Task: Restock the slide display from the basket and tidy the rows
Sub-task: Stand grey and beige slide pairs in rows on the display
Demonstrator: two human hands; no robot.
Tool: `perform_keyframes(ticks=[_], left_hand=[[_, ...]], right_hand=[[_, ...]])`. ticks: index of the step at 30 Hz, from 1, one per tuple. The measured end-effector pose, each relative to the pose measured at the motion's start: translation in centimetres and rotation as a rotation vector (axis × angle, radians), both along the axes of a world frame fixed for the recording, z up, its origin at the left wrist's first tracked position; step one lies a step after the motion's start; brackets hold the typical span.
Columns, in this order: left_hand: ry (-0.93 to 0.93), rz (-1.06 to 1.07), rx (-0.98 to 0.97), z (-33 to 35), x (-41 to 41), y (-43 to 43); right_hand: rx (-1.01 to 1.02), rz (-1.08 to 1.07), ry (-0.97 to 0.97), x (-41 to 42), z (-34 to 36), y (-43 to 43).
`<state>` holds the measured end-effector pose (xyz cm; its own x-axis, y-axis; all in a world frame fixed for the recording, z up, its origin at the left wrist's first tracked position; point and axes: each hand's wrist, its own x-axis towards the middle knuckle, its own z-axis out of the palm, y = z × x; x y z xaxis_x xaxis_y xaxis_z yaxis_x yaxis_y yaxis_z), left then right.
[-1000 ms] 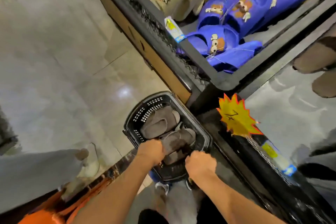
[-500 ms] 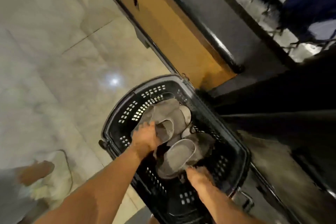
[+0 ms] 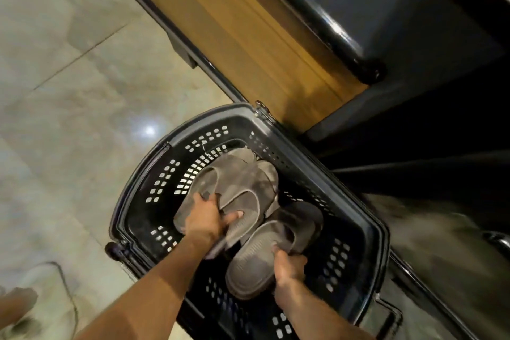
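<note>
A black perforated basket [image 3: 358, 218] stands on the floor against the display's base and holds several grey-brown slides. My left hand [image 3: 205, 219] is inside it, fingers and thumb closed around a pair of slides [image 3: 237, 185] at the basket's far side. My right hand [image 3: 289, 265] grips the edge of another slide [image 3: 256, 262], which lies sole side down toward the near side, with a second slide partly under it. The display's shelves with the rows are out of view.
The display's wooden side panel [image 3: 248, 44] and dark rounded edge [image 3: 339, 33] run diagonally above the basket. Pale glossy floor tiles [image 3: 69, 119] spread to the left. Another person's foot [image 3: 16, 303] shows at the lower left corner.
The view has dropped from the shelves to the basket and closed in. Both hands went deeper into the basket; the right hand has closed on a slide, the left has tightened on the pair.
</note>
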<state>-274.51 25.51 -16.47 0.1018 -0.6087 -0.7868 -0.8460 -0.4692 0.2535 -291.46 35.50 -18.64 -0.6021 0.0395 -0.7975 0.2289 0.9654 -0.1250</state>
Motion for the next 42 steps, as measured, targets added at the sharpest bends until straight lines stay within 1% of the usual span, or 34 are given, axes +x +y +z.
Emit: perform_keyframes(ticks=[2, 4, 7, 9, 13, 15, 18, 23, 25, 28, 31, 35, 38, 42], left_hand=[[0.022, 0.009, 0.024, 0.7, 0.0, 0.3], [0.037, 0.028, 0.043, 2.1, 0.3, 0.6], [0.081, 0.155, 0.055, 6.0, 0.7, 1.1], [0.116, 0.261, 0.028, 9.0, 0.6, 1.8], [0.235, 0.517, 0.028, 17.2, 0.2, 3.3], [0.293, 0.615, 0.021, 22.5, -0.6, 4.0], [0.33, 0.728, 0.065, 29.9, -1.6, 5.0], [0.407, 0.75, -0.001, 41.4, -3.2, 6.7], [0.405, 0.735, -0.042, 45.4, -3.9, 6.8], [0.442, 0.767, -0.07, 50.8, -5.1, 6.8], [0.432, 0.775, -0.091, 53.3, -6.0, 7.5], [0.489, 0.852, -0.086, 56.2, -7.3, 7.8], [0.573, 0.892, -0.103, 57.8, -8.0, 7.1], [0.708, 0.847, -0.086, 60.3, -9.3, 5.6]], right_hand=[[-0.1, -0.052, -0.036, -0.3, 0.6, 0.0], [-0.167, -0.062, -0.095, -1.2, 2.3, -0.1], [-0.161, 0.02, -0.206, -3.2, 6.2, -0.1], [-0.152, 0.112, -0.234, -4.0, 10.2, -0.6], [-0.262, 0.153, -0.282, -5.1, 18.4, -1.6], [-0.306, 0.119, -0.324, -5.4, 22.6, -1.7], [-0.393, 0.05, -0.372, -5.7, 29.9, -2.1], [-0.518, -0.024, -0.406, -6.8, 41.6, -2.8], [-0.525, -0.013, -0.417, -7.8, 45.0, -2.7], [-0.535, 0.049, -0.406, -9.1, 49.3, -2.3], [-0.56, 0.063, -0.413, -9.9, 52.4, -1.7], [-0.552, 0.079, -0.467, -10.5, 54.6, -0.1], [-0.553, 0.155, -0.507, -10.8, 55.3, 1.2], [-0.592, 0.202, -0.525, -10.6, 56.0, 1.4]])
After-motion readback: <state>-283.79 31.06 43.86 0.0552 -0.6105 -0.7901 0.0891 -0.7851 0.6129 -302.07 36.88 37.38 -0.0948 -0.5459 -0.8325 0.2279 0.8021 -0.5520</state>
